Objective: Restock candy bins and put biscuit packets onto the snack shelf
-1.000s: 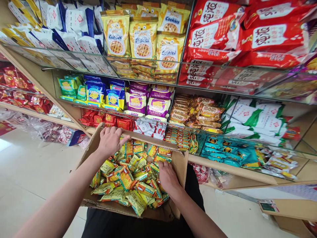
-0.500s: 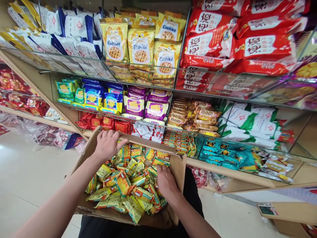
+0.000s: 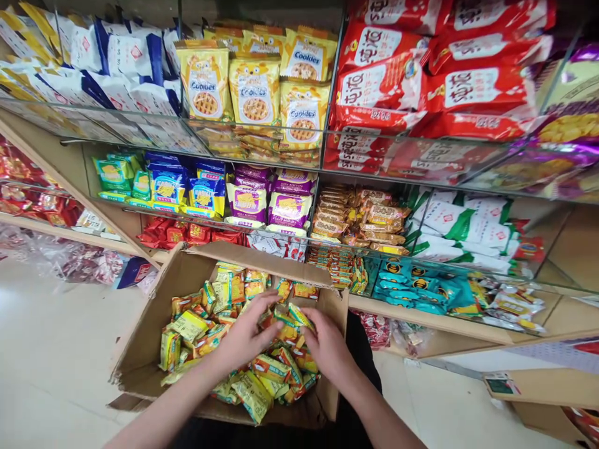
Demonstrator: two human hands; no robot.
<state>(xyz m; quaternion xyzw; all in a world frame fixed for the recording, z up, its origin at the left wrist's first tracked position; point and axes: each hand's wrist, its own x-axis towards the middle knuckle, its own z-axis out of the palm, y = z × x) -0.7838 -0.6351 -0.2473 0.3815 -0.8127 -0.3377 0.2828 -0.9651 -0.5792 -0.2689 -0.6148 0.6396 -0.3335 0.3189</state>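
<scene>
A cardboard box rests on my lap, holding many small yellow-and-orange wrapped snack packets. My left hand hovers over the middle of the pile with thumb and fingers apart, and nothing shows in its grasp. Close beside it on the right, my right hand has a yellow-and-green snack packet between its thumb and fingers. The tips of both hands are near each other above the packets.
Glass-fronted shelves ahead hold yellow cookie bags, red bags, purple biscuit packs and teal packets. Just beyond the box's far edge stand small stacked snack packs. Another open carton lies at lower right.
My left hand has come off the box's far rim and moved down right over the packets. My right hand has lifted slightly with a packet. The view has shifted a little.
</scene>
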